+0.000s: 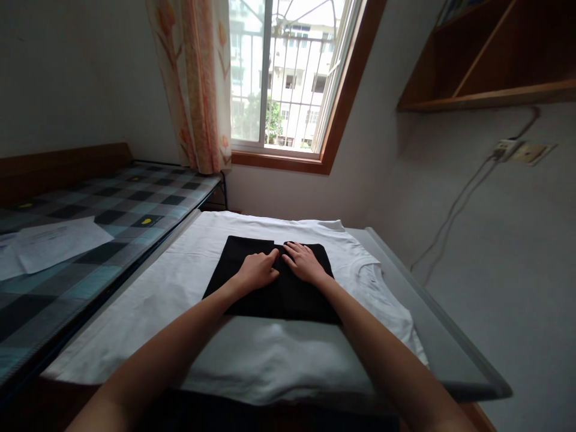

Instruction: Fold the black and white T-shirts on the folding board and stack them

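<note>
A flat black piece point(252, 303), with a line down its middle and a small step in its far edge, lies on a spread white T-shirt point(171, 300). Whether it is folded cloth or a stiff board I cannot tell. My left hand point(260, 270) rests on it near the middle line, index finger forward, thumb out, the other fingers curled under; what they hold, if anything, is hidden. Just to the right, my right hand point(303, 261) lies flat on the black piece with fingers stretched toward its far edge. The shirt's collar point(364, 264) is on the right.
The shirt covers most of a grey table point(432, 336), whose raised edge runs along the right. On the left is a bed with a checked mattress point(103, 210) and papers point(58, 243). Beyond are a curtain point(198, 84) and a barred window; cords point(454, 207) hang from a wall socket.
</note>
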Action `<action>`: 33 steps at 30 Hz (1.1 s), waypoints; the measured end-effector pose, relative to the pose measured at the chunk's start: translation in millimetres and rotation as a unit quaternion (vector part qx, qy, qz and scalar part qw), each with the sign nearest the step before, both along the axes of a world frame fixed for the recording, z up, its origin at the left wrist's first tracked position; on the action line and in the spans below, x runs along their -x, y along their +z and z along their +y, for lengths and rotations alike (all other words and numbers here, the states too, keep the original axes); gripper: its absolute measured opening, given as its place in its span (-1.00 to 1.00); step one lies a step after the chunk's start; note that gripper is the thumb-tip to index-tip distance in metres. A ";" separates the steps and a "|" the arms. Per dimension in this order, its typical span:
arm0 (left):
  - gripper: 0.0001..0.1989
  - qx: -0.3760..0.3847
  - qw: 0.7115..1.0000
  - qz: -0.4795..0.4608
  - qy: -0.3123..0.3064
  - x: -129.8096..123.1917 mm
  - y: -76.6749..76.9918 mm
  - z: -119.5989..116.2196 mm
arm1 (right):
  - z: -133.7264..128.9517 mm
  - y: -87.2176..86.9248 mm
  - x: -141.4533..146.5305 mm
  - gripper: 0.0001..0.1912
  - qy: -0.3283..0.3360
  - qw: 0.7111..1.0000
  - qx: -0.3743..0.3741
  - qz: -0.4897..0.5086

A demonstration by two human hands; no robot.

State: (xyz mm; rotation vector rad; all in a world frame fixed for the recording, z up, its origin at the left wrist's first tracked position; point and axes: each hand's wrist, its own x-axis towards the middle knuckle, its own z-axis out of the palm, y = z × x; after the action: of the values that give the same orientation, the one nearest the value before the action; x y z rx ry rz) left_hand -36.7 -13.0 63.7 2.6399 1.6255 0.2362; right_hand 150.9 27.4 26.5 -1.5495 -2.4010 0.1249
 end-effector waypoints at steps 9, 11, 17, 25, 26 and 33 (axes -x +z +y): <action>-0.64 0.012 1.000 -0.009 0.019 -9.3 -5.0 -5.3 | -1.8 7.7 -3.7 -0.56 0.005 0.992 -0.042 0.116; -0.63 0.010 0.999 -0.022 0.030 -10.4 -5.3 -5.3 | -3.4 14.5 -12.7 -0.60 -0.001 0.986 -0.078 0.151; -0.65 0.031 0.998 -0.043 0.015 -5.8 -0.1 1.7 | 2.7 30.0 -68.2 -0.71 -0.195 0.952 -0.060 0.227; -0.62 0.032 0.977 -0.003 0.210 61.6 11.0 51.4 | -0.1 22.7 -99.7 -0.50 -0.299 0.883 0.273 0.238; -0.60 0.042 0.970 -0.003 0.240 71.1 9.3 58.0 | -1.0 23.3 -99.6 -0.47 -0.294 0.884 0.277 0.237; -0.52 0.166 0.935 -0.116 0.291 105.8 -8.8 85.0 | 1.9 30.8 -101.3 -0.44 -0.228 0.873 0.319 0.292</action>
State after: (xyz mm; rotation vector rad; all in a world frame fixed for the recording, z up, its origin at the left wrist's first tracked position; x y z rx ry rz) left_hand -142.6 72.0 54.9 1.7662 2.0929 0.2464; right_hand 252.2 29.3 57.3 -1.9246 -1.5293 1.1915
